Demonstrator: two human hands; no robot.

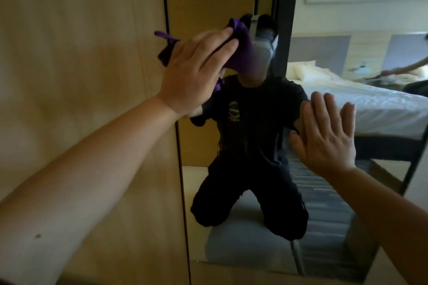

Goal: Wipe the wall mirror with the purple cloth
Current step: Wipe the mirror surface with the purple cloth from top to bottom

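You are facing a pale wooden wall panel (81,76) on the left, and your left hand (196,71) is pressing the crumpled purple cloth (78,51) against the upper left of the tall frameless wall mirror (254,192), fingers (228,45) curled over the bunched fabric. The unwiped glass is lying mostly below and to the right of that cloth, along the mirror's vertical long axis, so the left hand is the nearer one. Your right hand (328,134) is resting flat on the glass, fingers straight and spread, holding nothing
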